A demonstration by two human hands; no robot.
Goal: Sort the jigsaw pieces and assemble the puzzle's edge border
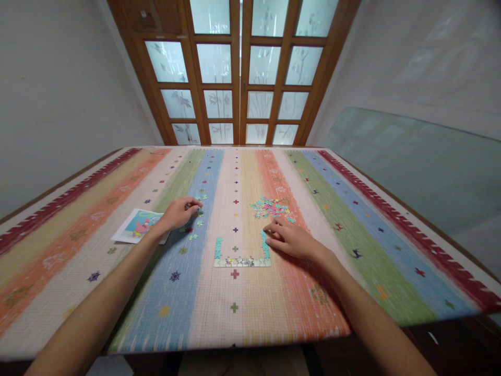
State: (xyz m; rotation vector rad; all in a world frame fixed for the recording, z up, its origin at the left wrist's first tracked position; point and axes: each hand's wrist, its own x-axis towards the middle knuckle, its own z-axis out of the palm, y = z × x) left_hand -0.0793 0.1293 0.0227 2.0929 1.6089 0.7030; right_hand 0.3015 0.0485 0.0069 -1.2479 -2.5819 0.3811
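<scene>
Joined puzzle pieces form a U-shaped border [242, 261] on the striped cloth, with a pale bottom row and turquoise sides. My right hand [291, 238] is beside the top of its right side, fingers bent and close together; whether a piece is between them is too small to tell. A pile of loose pieces [270, 208] lies just beyond that hand. My left hand [180, 213] is closed, fingertips pinched near scattered turquoise pieces [200, 223]; what they hold is hidden. Partly behind my left wrist lies a picture card [135, 227] showing a pink figure.
The striped cloth [235, 308] covers a wide table, its front edge near me. Wooden doors with glass panes [240, 89] stand beyond the far edge. A greenish glass panel [410, 177] leans along the right wall.
</scene>
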